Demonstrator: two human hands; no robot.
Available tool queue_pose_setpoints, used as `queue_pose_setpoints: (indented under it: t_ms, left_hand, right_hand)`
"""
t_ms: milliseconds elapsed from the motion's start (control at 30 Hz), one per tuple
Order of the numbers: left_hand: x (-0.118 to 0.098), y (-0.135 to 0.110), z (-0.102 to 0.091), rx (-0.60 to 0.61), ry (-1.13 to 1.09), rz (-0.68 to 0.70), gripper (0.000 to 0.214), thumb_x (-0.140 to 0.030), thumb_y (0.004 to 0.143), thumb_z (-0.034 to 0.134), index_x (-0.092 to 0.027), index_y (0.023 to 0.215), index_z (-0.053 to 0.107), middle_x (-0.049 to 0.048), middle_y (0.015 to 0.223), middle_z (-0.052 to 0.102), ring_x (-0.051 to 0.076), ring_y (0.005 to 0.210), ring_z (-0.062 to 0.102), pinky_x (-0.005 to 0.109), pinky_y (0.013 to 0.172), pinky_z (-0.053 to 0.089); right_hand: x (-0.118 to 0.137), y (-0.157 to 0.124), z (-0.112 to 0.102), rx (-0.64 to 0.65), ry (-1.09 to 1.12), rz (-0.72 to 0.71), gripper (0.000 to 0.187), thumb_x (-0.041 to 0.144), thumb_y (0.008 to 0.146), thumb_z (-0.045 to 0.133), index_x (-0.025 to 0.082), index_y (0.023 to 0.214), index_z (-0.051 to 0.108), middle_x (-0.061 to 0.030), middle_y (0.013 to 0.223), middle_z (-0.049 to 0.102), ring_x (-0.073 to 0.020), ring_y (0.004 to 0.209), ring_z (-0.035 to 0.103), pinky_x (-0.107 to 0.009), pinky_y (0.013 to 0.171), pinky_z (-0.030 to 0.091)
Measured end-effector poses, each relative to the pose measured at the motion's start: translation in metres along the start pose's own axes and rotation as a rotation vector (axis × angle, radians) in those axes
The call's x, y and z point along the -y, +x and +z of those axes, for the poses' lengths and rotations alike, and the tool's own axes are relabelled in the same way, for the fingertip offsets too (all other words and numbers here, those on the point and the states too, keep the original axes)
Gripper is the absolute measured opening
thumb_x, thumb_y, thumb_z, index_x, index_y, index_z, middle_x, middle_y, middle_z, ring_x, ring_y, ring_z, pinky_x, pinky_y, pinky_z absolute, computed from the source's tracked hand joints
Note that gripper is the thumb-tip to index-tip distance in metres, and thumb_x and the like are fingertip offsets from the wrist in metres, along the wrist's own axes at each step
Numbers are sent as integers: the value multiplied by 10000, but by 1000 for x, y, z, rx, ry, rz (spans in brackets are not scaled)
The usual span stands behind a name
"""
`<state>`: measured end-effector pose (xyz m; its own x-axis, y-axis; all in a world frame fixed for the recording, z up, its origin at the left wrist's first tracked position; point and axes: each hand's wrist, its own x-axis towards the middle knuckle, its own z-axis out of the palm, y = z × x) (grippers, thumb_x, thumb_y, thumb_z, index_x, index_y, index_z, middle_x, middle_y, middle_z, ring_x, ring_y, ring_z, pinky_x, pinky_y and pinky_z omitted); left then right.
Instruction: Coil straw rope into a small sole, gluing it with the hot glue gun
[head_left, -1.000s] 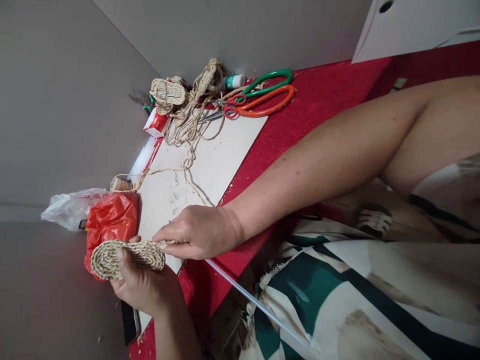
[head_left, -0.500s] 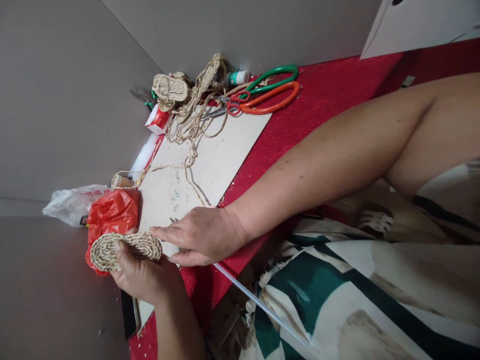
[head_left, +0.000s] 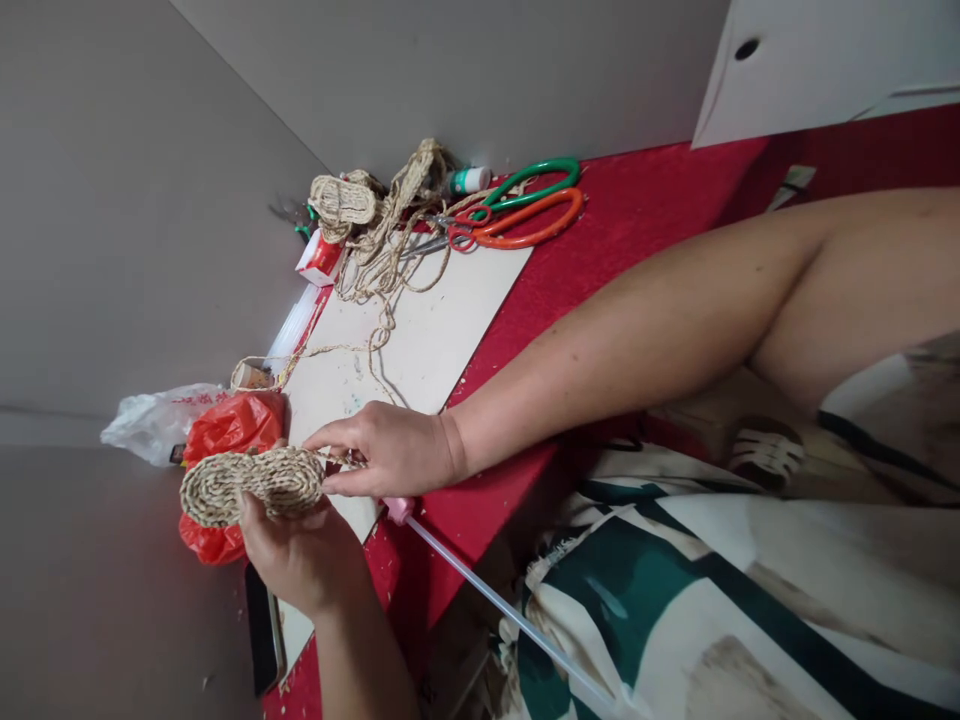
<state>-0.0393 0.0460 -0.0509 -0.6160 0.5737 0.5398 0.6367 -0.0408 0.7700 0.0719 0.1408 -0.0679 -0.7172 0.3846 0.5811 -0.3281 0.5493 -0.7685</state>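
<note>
My left hand (head_left: 300, 555) comes in from the bottom and is closed on an oval mat of woven straw braid (head_left: 251, 485), gripping its lower edge. My right hand (head_left: 386, 450) reaches across the red table and pinches the loose braid end (head_left: 337, 462) right at the mat's right tip, thumb and forefinger together. The braid strand (head_left: 375, 345) trails from there over a pale board (head_left: 442, 320) to a tangle of braid (head_left: 390, 225) at the far end. A clear thin tube with a pink tip (head_left: 401, 508) lies just under my right hand.
Orange-handled scissors (head_left: 525, 220) and green-handled scissors (head_left: 536, 180) lie at the board's far end, with a small white bottle (head_left: 469, 180), a second woven oval (head_left: 343, 200) and a red-white box (head_left: 319, 258). A red bag (head_left: 229, 430) and a clear bag (head_left: 150, 425) sit beside the mat. A dark phone (head_left: 262, 640) lies by my left wrist.
My right hand went from lying flat beside the mat to pinching the braid at its tip. The mat rose slightly, and the tube's pink tip has come into view.
</note>
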Motion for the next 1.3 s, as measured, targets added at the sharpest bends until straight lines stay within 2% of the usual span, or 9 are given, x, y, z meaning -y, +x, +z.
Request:
queue_pose_setpoints:
  t_ms: [167,267,333,433,533,733,1000,1100,1300]
  left_hand:
    - [-2,6,1,-144,-347,-7,266,-251,783,608,-187,1042,613,29,991,635,187,985,608,367,928,450]
    - [-3,8,-1,-154,-401,7,241,-199,780,609,-199,1018,645,16,968,649,177,992,607,353,939,443]
    - [-5,7,-4,-136,-416,11,248,-186,789,602,-212,1031,653,12,973,653,169,993,606,339,938,442]
    - [-8,3,-7,-75,-423,-12,269,-186,797,609,-221,1059,653,15,997,655,165,978,610,320,905,458]
    - [-9,-1,-7,-28,-393,-35,250,-206,797,625,-213,1045,659,19,979,659,156,923,623,297,851,480]
    - [-8,-4,-5,-47,-385,-28,207,-196,768,666,-191,976,675,15,921,669,141,839,636,296,816,499]
    - [-9,-8,-2,-85,-326,-11,220,-186,748,687,-179,968,681,21,955,675,152,868,643,303,831,503]
    - [-9,-8,0,-65,-351,0,210,-170,753,687,-170,963,693,18,909,685,141,868,648,269,838,492]
    - [-5,-4,0,-73,-397,-36,208,-154,741,703,-159,950,700,25,945,696,125,884,642,245,855,479]
  right_hand:
    - [2,-1,-4,37,5,5,545,242,831,568,72,1331,430,-77,924,672,-74,566,541,-231,698,452]
    - [-1,0,-3,1,-29,-57,638,288,831,566,63,1389,352,-81,906,680,-89,567,545,-251,697,461]
    - [-4,3,-4,-87,-23,-114,591,285,831,563,57,1353,404,-92,948,676,-101,648,577,-261,735,466]
    - [-8,11,-6,-186,59,-209,372,205,844,529,51,1182,560,-78,938,665,-103,785,592,-244,781,464]
    - [-10,16,-7,-154,166,-221,227,143,837,520,57,1004,650,-49,868,659,-79,767,576,-204,726,465]
    - [-11,15,-3,-157,277,-205,165,84,814,546,76,912,679,-21,841,670,-48,727,580,-180,713,467]
    - [-22,13,-3,-140,-4,-487,243,133,871,471,37,978,667,-94,880,668,-90,818,569,-227,811,459]
    - [-22,12,-2,-132,-139,-495,252,148,873,448,69,972,666,-78,855,646,-95,800,554,-227,807,445]
    - [-15,10,-3,-109,-320,-531,248,229,847,446,95,799,649,-72,803,625,-126,769,542,-255,802,434]
